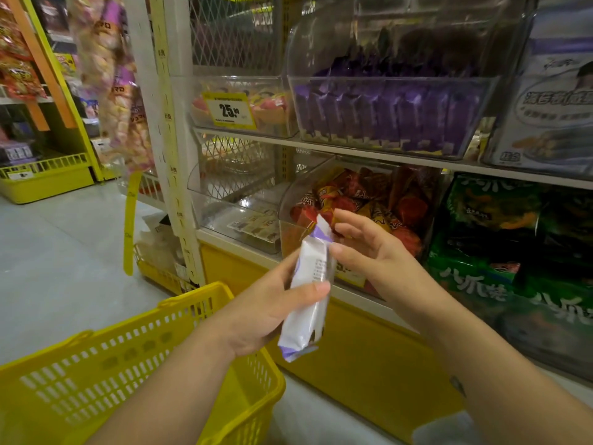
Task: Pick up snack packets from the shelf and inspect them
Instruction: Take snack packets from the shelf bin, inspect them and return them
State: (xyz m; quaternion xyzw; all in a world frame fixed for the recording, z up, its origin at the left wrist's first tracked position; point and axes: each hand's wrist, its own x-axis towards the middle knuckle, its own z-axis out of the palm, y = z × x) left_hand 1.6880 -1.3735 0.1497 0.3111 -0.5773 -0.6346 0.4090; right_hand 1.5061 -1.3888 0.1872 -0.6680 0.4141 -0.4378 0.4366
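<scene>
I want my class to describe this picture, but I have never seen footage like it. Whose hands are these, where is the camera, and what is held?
No machine here: a person wears one wide-angle camera on the head, looking forward and down, so you see their own arms. The single picture shows a shop aisle. The left hand grips a white and purple snack packet round its middle; the right hand touches its upper end with relaxed fingers. Behind, clear shelf bins hold purple packets above and red and orange snacks below, with green bags to the right. A yellow basket shows below the left arm.
</scene>
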